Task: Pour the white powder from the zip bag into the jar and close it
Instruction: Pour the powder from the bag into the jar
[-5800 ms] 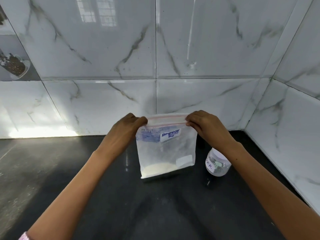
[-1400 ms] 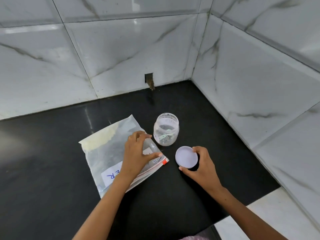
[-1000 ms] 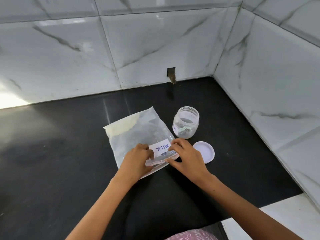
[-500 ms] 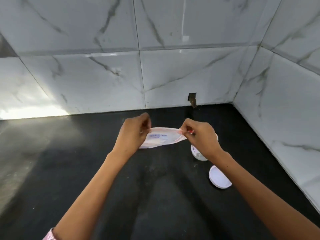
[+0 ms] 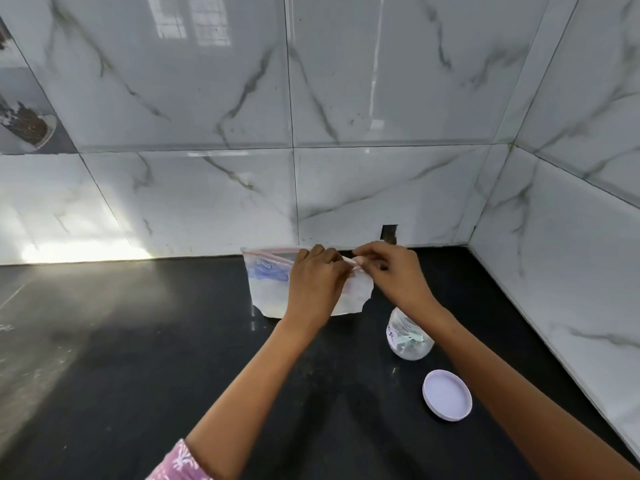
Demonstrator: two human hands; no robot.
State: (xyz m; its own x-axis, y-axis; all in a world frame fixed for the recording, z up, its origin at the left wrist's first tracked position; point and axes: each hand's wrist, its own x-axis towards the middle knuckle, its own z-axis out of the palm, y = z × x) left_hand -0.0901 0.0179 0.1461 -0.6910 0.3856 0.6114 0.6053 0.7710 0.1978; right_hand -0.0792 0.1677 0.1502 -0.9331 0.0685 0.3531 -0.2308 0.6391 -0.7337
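A clear zip bag (image 5: 268, 282) with a pink seal strip and blue print is held upright above the black counter (image 5: 121, 358). My left hand (image 5: 317, 282) pinches its top edge near the middle. My right hand (image 5: 391, 275) pinches the same edge just to the right, so the bag's right half is mostly hidden. Whether the seal is parted, I cannot tell. The small clear jar (image 5: 410, 339) stands without a lid below my right wrist, a label on its side. Its white lid (image 5: 447, 394) lies flat on the counter in front of the jar.
White marble-look tiled walls meet in a corner at the back right. A small dark notch (image 5: 389, 233) sits in the back wall at counter level, right behind my hands. The counter's left part shows a bright glare patch.
The bag, flat on the counter a second ago, is now lifted and upright. My hands have drawn close together on its top edge. The view has tilted up.
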